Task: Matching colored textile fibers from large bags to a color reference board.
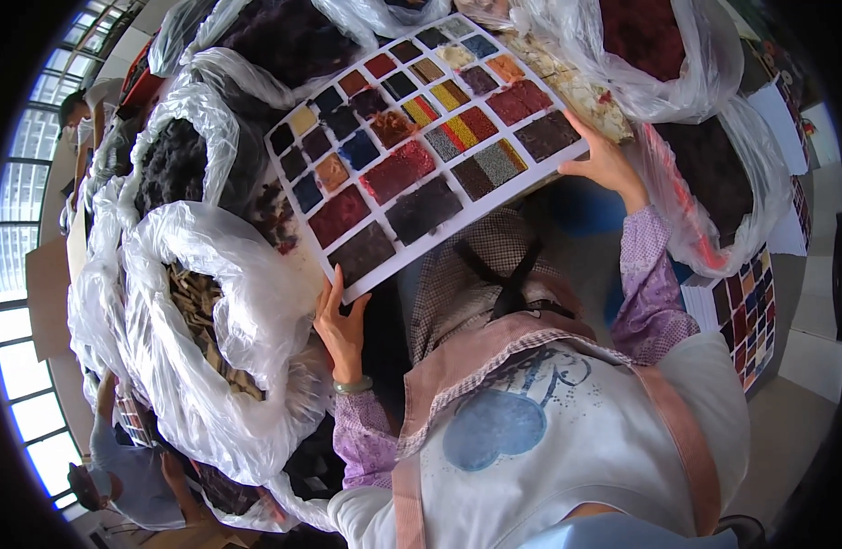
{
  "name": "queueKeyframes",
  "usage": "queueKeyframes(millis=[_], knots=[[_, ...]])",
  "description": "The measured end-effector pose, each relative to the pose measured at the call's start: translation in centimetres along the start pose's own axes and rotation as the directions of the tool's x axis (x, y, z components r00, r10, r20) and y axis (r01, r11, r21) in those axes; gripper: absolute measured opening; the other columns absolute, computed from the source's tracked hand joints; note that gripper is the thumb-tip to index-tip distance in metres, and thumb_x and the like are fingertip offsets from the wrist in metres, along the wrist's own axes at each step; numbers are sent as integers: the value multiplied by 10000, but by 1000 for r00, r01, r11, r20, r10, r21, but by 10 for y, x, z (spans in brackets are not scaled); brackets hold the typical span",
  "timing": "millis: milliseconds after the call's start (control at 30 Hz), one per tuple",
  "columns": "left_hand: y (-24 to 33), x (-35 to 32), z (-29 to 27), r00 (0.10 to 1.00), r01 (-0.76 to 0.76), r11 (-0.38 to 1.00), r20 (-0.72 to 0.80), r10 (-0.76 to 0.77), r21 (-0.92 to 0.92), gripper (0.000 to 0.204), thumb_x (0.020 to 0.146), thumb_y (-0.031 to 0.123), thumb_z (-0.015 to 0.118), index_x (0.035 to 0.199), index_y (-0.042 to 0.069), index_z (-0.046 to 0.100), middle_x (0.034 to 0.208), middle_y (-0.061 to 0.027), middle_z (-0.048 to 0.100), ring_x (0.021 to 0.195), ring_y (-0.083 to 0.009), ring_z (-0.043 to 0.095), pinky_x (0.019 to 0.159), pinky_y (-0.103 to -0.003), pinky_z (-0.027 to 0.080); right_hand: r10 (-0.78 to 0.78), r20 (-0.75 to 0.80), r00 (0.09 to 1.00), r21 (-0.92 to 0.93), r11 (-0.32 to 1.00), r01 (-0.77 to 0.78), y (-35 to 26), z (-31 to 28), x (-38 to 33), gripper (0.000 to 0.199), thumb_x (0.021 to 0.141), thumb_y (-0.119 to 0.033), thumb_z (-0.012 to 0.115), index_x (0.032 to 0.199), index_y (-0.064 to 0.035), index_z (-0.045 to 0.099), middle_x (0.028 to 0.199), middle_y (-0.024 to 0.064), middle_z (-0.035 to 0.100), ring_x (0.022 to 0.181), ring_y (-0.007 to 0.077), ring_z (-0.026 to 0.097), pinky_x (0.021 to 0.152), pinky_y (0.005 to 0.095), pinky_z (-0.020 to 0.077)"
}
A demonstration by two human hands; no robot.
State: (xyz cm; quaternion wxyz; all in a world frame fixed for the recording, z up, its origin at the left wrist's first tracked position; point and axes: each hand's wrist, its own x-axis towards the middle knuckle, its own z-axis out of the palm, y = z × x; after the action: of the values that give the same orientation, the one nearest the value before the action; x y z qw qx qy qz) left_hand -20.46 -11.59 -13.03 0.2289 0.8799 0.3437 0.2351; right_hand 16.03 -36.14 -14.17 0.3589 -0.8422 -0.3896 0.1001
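A white sample board with a grid of swatches slants in front of me, above my lap. Its squares of material are dark red, black, brown, blue, orange and striped yellow. My left hand, a bangle at its wrist, grips the near left corner between thumb and fingers. At the near right corner, my right hand pinches the edge, thumb by the underside and fingers along the right side. Beneath the far part of the board is a surface with pale flakes; the board hides most of it.
Open clear plastic bags crowd around the board. One bag at the left holds brown pieces, another dark fluff; a bag at the far right holds dark red material. Swatch boards stand at the right. Two people are at the left.
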Motion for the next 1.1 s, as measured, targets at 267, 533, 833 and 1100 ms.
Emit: queueKeyframes(millis=[267, 533, 833, 1100], knots=[[4, 4, -6, 985, 161, 977, 91, -149, -142, 568, 672, 84, 713, 1203, 116, 513, 1175, -170, 529, 937, -159, 549, 739, -270, 441, -80, 184, 980, -4, 997, 82, 21, -6, 17, 890, 630, -309, 734, 1328, -4, 272, 1339, 186, 338, 1249, 250, 312, 1018, 296, 230], [-19, 6, 2, 968, 241, 913, 11, -252, -329, 534, 804, 243, 601, 1264, 45, 415, 1070, -156, 588, 898, -178, 575, 771, -274, 439, 134, 48, 990, 181, 973, -140, 52, 11, 54, 566, 902, -423, 381, 1248, 24, 397, 1274, 144, 438, 1180, 195, 405, 978, 274, 284], [-31, 55, -12, 787, 613, 320, 594, -168, -722, 383, 896, 183, 461, 1231, 3, 425, 987, -3, 565, 819, -65, 528, 704, -186, 421, 156, 150, 976, 467, 859, -210, 53, 12, 102, 557, 904, -448, 358, 1212, 6, 448, 1229, 96, 448, 1127, 157, 383, 966, 285, 279], [-12, 43, -53, 916, 401, 397, 352, -193, -826, 455, 830, 220, 546, 1187, -46, 450, 1106, -131, 533, 1008, -199, 513, 893, -287, 377, 438, -127, 890, 117, 898, -425, -9, -25, 62, 640, 858, -515, 278, 1143, 23, 475, 1239, 219, 437, 1164, 335, 407, 963, 393, 301]])
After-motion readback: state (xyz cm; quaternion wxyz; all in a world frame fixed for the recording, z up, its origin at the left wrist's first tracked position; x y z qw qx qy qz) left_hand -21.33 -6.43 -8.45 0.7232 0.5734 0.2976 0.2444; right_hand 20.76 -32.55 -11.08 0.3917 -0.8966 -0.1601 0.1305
